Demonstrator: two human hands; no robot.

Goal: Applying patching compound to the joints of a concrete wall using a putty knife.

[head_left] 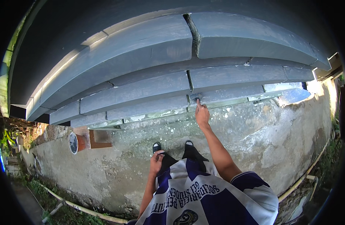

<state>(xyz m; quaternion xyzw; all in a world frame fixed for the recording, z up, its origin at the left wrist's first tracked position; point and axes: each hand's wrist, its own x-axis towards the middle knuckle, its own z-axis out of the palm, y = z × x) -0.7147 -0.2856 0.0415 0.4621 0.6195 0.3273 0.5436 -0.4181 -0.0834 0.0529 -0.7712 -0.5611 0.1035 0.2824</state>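
My right hand (202,114) reaches forward, its fingers closed round a small paintbrush (196,97) with a dark grey head. The index finger lies stretched along it. The brush touches the lowest grey-painted block step (225,93), just right of a dark vertical joint. My left hand (156,160) is held low by my left leg, fingers curled together; whether anything is in them is too small to make out. Above the lowest step rise more grey-painted block tiers (142,88), with dark gaps between the blocks.
A reddish bucket (80,142) with grey contents stands at the left, beside a brown brick-like block (101,138). White specks dot the worn concrete ground (240,138) under my sandals (156,147). Pale pipes (79,208) run along the ground's edge, with plants beyond.
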